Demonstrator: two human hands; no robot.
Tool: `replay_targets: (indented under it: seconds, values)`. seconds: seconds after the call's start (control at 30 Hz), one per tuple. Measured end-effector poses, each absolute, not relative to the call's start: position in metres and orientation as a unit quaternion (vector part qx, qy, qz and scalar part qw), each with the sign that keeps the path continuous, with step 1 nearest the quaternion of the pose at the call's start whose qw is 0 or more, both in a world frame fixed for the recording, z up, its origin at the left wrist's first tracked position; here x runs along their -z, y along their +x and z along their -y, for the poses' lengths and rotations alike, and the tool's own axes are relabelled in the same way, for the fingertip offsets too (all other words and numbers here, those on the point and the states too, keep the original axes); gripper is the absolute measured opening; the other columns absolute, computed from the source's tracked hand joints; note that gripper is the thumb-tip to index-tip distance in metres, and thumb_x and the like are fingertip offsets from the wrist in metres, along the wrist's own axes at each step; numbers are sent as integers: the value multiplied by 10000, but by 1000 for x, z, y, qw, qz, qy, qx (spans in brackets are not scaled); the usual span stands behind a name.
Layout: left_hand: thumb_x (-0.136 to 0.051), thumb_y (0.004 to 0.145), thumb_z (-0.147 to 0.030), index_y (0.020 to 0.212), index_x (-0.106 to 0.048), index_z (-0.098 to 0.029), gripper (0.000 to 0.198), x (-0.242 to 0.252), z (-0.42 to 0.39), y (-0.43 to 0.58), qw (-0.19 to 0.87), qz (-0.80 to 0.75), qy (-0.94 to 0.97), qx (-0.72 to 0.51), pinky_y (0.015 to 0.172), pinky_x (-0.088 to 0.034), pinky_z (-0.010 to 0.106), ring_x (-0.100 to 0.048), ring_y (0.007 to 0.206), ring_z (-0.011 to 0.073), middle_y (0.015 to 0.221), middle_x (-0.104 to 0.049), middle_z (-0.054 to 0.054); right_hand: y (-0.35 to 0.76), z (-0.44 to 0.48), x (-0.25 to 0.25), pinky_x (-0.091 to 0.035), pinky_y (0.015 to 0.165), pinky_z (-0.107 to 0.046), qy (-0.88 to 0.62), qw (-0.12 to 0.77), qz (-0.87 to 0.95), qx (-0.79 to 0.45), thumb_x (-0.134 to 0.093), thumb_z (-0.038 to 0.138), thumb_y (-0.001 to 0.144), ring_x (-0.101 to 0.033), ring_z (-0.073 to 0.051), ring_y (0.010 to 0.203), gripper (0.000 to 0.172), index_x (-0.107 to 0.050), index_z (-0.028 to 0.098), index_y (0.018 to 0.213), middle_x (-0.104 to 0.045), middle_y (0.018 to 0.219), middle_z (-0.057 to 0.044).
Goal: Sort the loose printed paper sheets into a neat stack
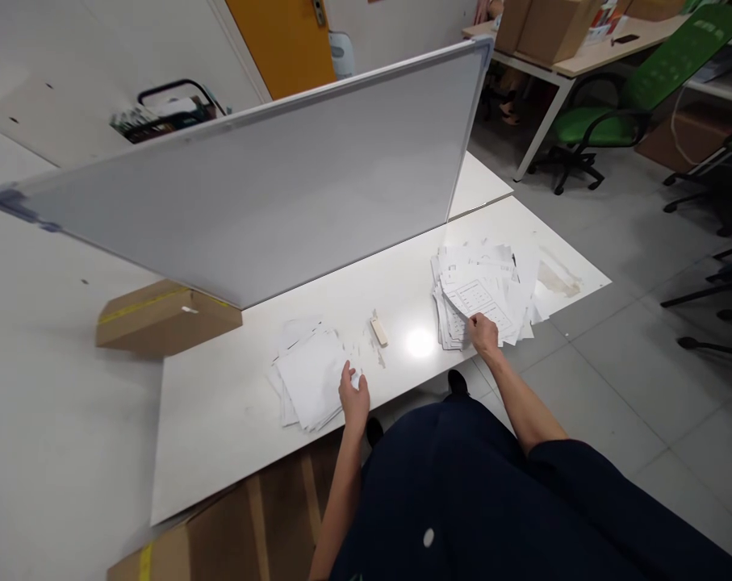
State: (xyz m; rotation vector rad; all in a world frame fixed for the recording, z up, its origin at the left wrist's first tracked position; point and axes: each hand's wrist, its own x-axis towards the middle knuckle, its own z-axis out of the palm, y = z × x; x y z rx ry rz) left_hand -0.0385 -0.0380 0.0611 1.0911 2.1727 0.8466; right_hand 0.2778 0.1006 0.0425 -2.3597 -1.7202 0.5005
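My right hand [483, 333] is closed in a pinch on the near corner of a printed sheet of paper [475, 295], which lies over an untidy pile of papers [447, 327] on the right. That sheet carries boxed grids. My left hand [354, 395] rests at the right edge of a second stack of papers [314, 375], fingers apart and holding nothing; I cannot tell whether it touches the stack. The top sheet of this left stack looks blank. Between both piles lies a small cream-coloured oblong block [378, 331], with faint scuff marks around it.
Both piles lie on a white table [220, 436]. Along its back stands a large whiteboard [317, 177]. One cardboard box [165, 319] sits behind the left end, and more cardboard [220, 537] is below the front edge. A green office chair [601, 125] stands at the right.
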Motion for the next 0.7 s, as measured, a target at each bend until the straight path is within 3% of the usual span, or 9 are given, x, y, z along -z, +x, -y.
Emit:
replay_targets:
  seconds: [0.3, 0.43, 0.57, 0.7]
  values:
    - [-424, 801, -302, 1309, -309, -218, 528, -61, 40, -36, 297, -801, 411, -318, 880, -400, 350, -500, 1060, 202, 1125, -543, 101, 280, -88, -35, -324, 679, -300, -739, 10, 667, -94, -458, 225, 783, -441, -242, 889, 162, -585, 138, 836, -542, 919, -127]
    - [-426, 800, -297, 1307, -314, -210, 526, -63, 40, -35, 309, -799, 407, -317, 870, -406, 344, -505, 1048, 199, 1119, -543, 106, 271, -100, -36, -330, 766, -333, -738, 70, 669, -57, -498, 369, 782, -408, -261, 972, 322, -542, 124, 986, -494, 1045, -152]
    - [-428, 801, -295, 1307, -313, -198, 528, -65, 40, -34, 320, -795, 406, -318, 865, -407, 334, -501, 1044, 194, 1117, -541, 111, 260, -124, -34, -287, 858, -372, -725, 112, 679, -25, -501, 407, 783, -321, -287, 1109, 426, -486, 101, 1079, -397, 1222, -196]
    - [-440, 794, -285, 1302, -327, -202, 526, -64, 42, -35, 327, -792, 401, -323, 858, -408, 340, -514, 1014, 195, 1106, -545, 108, 248, -141, -24, -281, 844, -381, -750, 102, 652, -43, -514, 430, 756, -340, -291, 1070, 430, -509, 97, 1029, -439, 1168, -191]
